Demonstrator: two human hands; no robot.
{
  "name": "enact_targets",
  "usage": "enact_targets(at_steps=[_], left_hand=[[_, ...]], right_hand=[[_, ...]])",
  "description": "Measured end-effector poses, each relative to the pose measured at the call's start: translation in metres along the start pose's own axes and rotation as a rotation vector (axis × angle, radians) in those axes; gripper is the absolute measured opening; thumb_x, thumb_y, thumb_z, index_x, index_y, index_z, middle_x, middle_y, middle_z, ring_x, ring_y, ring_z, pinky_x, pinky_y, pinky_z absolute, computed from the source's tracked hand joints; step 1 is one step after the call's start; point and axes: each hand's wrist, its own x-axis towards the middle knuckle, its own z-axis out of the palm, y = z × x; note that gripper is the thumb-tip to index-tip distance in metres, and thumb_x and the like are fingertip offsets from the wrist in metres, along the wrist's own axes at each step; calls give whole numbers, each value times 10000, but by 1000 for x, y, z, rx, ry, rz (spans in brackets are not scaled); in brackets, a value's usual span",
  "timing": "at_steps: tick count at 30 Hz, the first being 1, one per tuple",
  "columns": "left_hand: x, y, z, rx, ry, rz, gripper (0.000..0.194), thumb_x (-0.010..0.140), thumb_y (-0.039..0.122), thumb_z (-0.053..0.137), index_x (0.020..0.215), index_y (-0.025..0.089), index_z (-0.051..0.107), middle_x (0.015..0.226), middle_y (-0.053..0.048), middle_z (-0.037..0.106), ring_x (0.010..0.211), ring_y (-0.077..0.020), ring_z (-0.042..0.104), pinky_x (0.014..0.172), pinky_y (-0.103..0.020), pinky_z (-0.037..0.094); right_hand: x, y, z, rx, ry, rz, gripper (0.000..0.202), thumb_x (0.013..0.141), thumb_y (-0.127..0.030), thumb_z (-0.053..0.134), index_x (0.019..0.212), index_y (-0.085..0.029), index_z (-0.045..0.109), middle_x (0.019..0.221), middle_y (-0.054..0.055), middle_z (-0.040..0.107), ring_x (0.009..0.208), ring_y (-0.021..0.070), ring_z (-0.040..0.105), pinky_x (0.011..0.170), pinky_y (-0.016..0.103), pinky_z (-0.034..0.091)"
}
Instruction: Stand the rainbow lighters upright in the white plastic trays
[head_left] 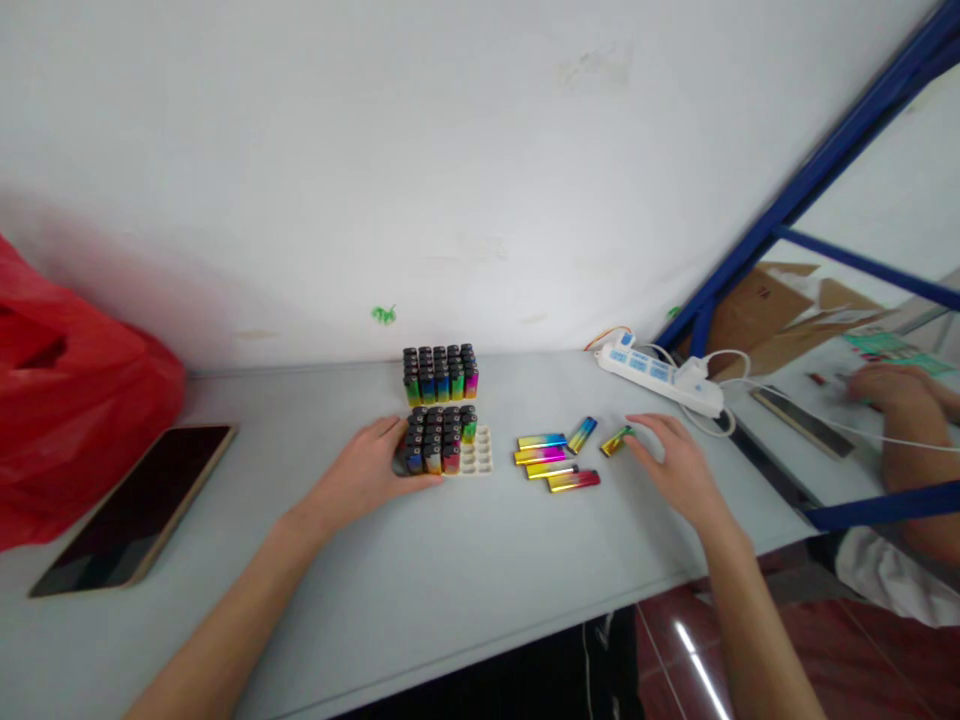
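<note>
My left hand (371, 462) is wrapped round the left side of a white tray (478, 462), its thumb along the front edge. Upright lighters (442, 440) with black tops and shiny coloured bodies fill most of the tray; bare sockets show at its right end. On the right, the fingertips of my right hand (671, 465) close on the end of a green and gold lighter (616, 441) lying on the table. Between my hands lie several loose lighters (541, 456) in gold, pink, blue and red. Their black tops are hard to make out.
Behind the tray stands another block of upright lighters (441, 375). A white power strip (660, 378) with cables lies at the back right, beside a blue metal frame (795, 190). At left are a phone-like slab (135, 510) and a red bag (75, 400). Another person's arm (911, 430) is beyond the frame.
</note>
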Motion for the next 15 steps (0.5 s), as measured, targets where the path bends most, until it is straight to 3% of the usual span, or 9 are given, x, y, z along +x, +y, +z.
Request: enact_targets(at_steps=[5, 11, 15], left_hand=[[1, -1, 0, 68, -36, -26, 583, 748, 737, 814, 1007, 231, 684, 1098, -127, 772, 1035, -374, 736, 959, -516, 596], [2, -1, 0, 81, -29, -19, 612, 752, 738, 814, 1053, 223, 683, 1143, -132, 775, 1078, -378, 735, 990, -504, 594], [1, -1, 0, 58, -30, -7, 656, 757, 737, 815, 1136, 215, 698, 1223, -140, 778, 1146, -386, 732, 1058, -522, 574]], right_hand=[[-16, 12, -5, -5, 23, 10, 463, 1068, -544, 551, 1355, -216, 707, 1337, 184, 713, 1266, 355, 672, 1127, 553, 539], [-25, 21, 14, 3, -31, -10, 535, 1104, -502, 475, 1543, -223, 601, 1522, 181, 656, 1425, 352, 605, 1215, 587, 480], [-27, 23, 23, 32, -31, -26, 453, 1097, -502, 498, 1389, -228, 710, 1460, 163, 709, 1370, 356, 644, 1196, 599, 487]])
